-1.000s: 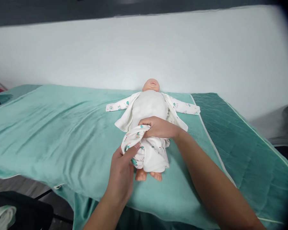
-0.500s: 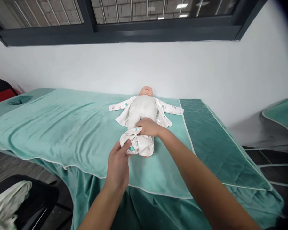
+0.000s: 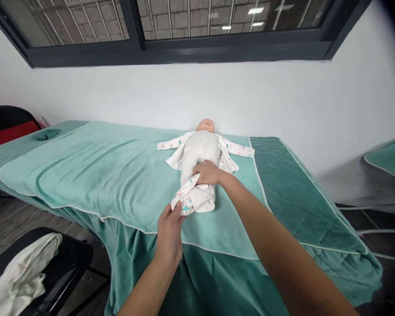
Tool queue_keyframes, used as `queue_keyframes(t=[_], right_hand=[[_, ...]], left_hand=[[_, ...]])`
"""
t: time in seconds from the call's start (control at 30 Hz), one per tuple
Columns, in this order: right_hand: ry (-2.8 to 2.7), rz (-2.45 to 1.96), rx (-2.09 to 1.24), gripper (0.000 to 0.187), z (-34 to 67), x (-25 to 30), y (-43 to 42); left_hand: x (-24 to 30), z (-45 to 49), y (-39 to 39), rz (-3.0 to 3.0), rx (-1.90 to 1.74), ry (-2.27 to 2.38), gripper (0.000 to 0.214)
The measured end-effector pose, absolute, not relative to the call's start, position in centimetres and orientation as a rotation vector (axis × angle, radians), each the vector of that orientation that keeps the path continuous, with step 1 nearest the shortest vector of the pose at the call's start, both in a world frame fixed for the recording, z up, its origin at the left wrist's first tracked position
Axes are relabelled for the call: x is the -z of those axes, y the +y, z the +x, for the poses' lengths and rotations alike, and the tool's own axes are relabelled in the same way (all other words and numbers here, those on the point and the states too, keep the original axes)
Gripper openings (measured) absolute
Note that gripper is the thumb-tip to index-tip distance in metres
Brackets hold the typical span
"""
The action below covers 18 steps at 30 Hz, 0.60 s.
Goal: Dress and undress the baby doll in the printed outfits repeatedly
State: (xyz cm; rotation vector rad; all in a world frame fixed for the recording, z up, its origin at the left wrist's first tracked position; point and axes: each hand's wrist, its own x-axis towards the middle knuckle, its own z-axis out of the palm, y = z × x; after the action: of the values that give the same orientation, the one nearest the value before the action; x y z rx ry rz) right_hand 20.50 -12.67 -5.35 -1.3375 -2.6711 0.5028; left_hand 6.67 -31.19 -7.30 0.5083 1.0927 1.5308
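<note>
A baby doll [image 3: 202, 145] lies on its back on the green bed cover, head towards the wall. Its arms are in the sleeves of a white printed jacket [image 3: 232, 164], which hangs open at the front. White printed baby trousers [image 3: 187, 197] are bunched around the doll's lower legs. My left hand [image 3: 171, 232] pinches the trousers' lower left edge between thumb and fingers. At the upper part of the trousers, between the doll's legs, my right hand [image 3: 208, 172] is closed on the waistband area; its fingertips are partly hidden.
The green cover [image 3: 118, 166] spreads over a massage bed with a face hole [image 3: 46, 134] at the far left. A black chair [image 3: 69, 263] with a crumpled pale cloth [image 3: 26, 272] stands at the lower left. Behind the bed are a white wall [image 3: 118, 92] and a barred window.
My left hand has pulled the trouser edge slightly down, stretching the cloth between my hands. My right hand stays at the doll's legs. The view has shifted a little left.
</note>
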Motion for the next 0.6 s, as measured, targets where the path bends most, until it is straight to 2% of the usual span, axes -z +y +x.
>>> queue_keyframes(t=[0.17, 0.4, 0.6], right_hand=[[-2.711, -1.316, -0.53, 0.03, 20.5, 4.9, -13.1], [-2.688, -1.364, -0.548, 0.035, 20.0, 5.0, -12.9], [-2.605, -1.362, -0.545, 0.03, 20.1, 5.9, -13.0]], left_hand=[[7.7, 6.1, -32.0, 0.512, -1.408, 1.156, 0.039], [9.7, 4.4, -30.4, 0.561, -1.448, 1.204, 0.041], [9.3, 2.8, -29.0, 0.65, -1.352, 1.03, 0.043]])
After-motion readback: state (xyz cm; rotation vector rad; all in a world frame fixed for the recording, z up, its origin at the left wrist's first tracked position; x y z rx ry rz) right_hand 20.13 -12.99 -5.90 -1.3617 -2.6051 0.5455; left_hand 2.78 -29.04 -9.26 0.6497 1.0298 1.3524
